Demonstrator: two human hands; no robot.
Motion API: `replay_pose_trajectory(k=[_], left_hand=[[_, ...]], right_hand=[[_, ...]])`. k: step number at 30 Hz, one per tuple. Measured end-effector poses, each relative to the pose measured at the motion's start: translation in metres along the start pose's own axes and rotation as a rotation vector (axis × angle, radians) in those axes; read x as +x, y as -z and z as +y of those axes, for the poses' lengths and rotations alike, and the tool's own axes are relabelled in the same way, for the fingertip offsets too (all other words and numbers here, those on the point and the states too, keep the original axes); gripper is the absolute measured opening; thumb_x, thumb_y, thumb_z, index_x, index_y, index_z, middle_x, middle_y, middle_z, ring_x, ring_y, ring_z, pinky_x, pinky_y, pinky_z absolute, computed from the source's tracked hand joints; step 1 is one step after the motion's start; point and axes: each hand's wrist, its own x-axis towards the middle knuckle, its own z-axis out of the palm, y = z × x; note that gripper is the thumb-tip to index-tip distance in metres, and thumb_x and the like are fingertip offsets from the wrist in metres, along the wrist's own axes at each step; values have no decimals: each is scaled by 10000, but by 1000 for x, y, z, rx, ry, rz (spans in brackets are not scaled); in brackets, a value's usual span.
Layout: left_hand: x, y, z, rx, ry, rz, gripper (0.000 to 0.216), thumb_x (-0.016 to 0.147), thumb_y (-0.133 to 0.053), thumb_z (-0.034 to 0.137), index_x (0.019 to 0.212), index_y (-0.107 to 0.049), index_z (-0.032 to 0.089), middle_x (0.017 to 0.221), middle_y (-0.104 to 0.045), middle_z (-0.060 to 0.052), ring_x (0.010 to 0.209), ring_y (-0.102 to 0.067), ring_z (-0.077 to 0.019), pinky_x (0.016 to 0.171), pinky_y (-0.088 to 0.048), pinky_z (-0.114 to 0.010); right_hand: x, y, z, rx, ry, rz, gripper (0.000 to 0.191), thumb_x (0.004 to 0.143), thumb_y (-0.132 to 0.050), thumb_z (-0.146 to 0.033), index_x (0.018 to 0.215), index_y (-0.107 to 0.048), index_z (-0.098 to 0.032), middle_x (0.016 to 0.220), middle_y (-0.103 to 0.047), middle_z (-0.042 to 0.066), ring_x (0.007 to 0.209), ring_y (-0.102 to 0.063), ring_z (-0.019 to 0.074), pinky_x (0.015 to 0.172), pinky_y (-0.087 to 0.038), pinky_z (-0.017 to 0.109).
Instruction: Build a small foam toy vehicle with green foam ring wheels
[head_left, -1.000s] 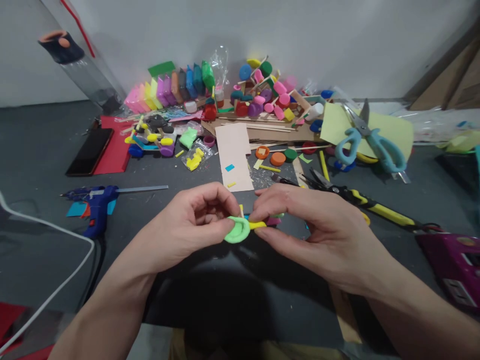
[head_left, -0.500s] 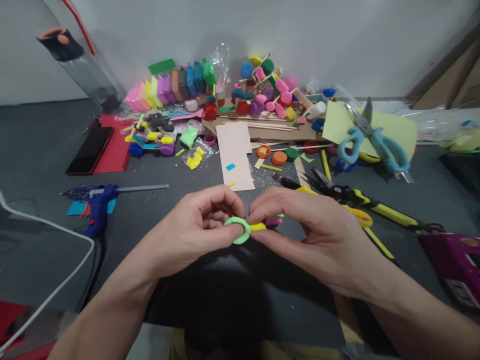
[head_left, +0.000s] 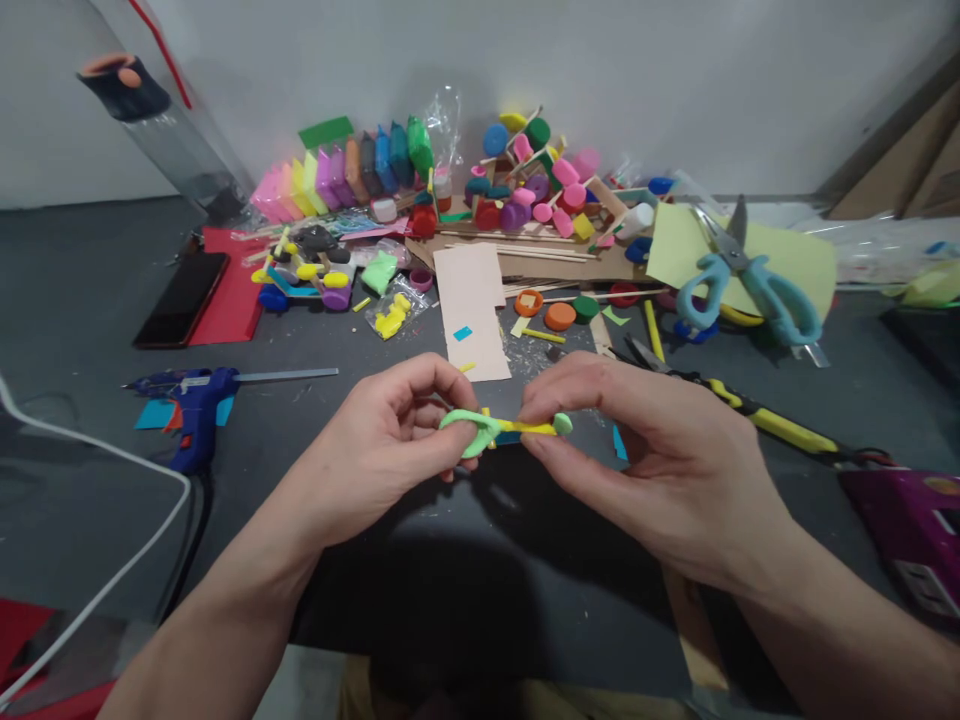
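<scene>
Between the thumb and fingers of my left hand point(head_left: 382, 430) is a light green ring point(head_left: 490, 432) that looks like soft clay, the thumb pressed inside its loop. My right hand point(head_left: 660, 450) pinches a thin yellow strip point(head_left: 538, 430) that runs right from the ring. A small light green blob point(head_left: 562, 424) sits at the strip's right end. Just under the strip shows a blue piece point(head_left: 509, 438), partly hidden. Ring and strip appear joined, held above the dark table. The fingers cover part of the ring.
A blue glue gun point(head_left: 199, 410) lies at left, near a phone point(head_left: 182, 300). Pale card point(head_left: 469, 290) is beyond my hands. Blue-handled scissors point(head_left: 735, 262), yellow-black pliers point(head_left: 772, 420) and a purple box point(head_left: 900, 530) are at right. Clay packets point(head_left: 360, 170) line the back.
My right hand has slid right along the yellow strip, showing more of it and its green end. Both hands have risen slightly, and the ring is tilted flatter.
</scene>
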Motion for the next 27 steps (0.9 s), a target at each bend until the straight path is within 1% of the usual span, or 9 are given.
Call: replay_pose_trajectory(k=[3, 5, 7, 10, 12, 16, 18, 23, 27], left_hand=[[1, 0, 1, -19, -16, 41, 109, 858, -696, 159, 884, -593, 184, 634, -663, 84, 559, -613, -27, 535, -461, -90], [2, -1, 1, -35, -20, 60, 112, 854, -693, 157, 891, -591, 184, 624, -662, 83, 560, -628, -36, 533, -472, -97], [2, -2, 2, -36, -19, 67, 106, 855, -688, 157, 887, -590, 182, 629, -664, 77, 563, -640, -44, 534, -482, -107], [2, -2, 2, -10, -25, 72, 98, 854, -690, 164, 877, -596, 180, 648, -659, 69, 568, -647, -55, 534, -489, -123], [2, -2, 1, 5, -39, 74, 99, 850, -696, 162, 874, -602, 182, 679, -653, 69, 570, -640, -51, 536, -487, -126], [1, -4, -2, 4, -63, 59, 107, 846, -706, 148, 872, -611, 190, 722, -638, 77, 592, -610, -27, 549, -466, -105], [1, -5, -2, -6, -65, 47, 110, 848, -713, 159, 869, -610, 191, 714, -631, 79, 602, -599, -25, 556, -461, -101], [0, -6, -2, 27, -77, 48, 92, 858, -700, 158, 871, -616, 191, 700, -615, 80, 593, -575, -21, 554, -445, -99], [0, -3, -1, 120, -123, 135, 80, 858, -702, 178, 870, -624, 194, 763, -628, 71, 592, -563, -17, 556, -443, -108]], right_hand=[[-2, 0, 2, 67, -23, 66, 107, 876, -689, -166, 909, -634, -251, 897, -691, -29, 842, -656, 137, 768, -491, 265], [-3, 0, 3, 99, -68, 117, 134, 875, -701, -175, 950, -646, -272, 928, -693, -28, 881, -650, 154, 812, -494, 286], [-3, 0, 2, 105, -104, 163, 143, 894, -681, -184, 993, -663, -285, 964, -701, -19, 912, -647, 167, 832, -492, 301], [-1, 1, 0, 104, -132, 193, 103, 912, -647, -186, 963, -692, -263, 942, -707, 9, 907, -651, 186, 817, -497, 319], [2, 0, -2, 131, -164, 169, 81, 912, -640, -188, 930, -699, -242, 910, -701, 15, 851, -653, 177, 775, -505, 311], [5, -5, -4, 226, -226, 3, 42, 899, -683, -244, 919, -709, -219, 887, -702, 6, 780, -645, 140, 679, -507, 252], [6, -7, -5, 254, -260, -47, 58, 881, -712, -267, 894, -713, -211, 865, -708, 5, 763, -639, 135, 636, -500, 232], [6, -8, -5, 281, -286, -35, 55, 880, -690, -215, 835, -709, -190, 775, -707, -7, 679, -632, 111, 612, -500, 209], [7, -4, -4, 216, -277, 2, 95, 885, -668, -207, 797, -702, -195, 702, -675, -18, 628, -610, 112, 587, -484, 220]])
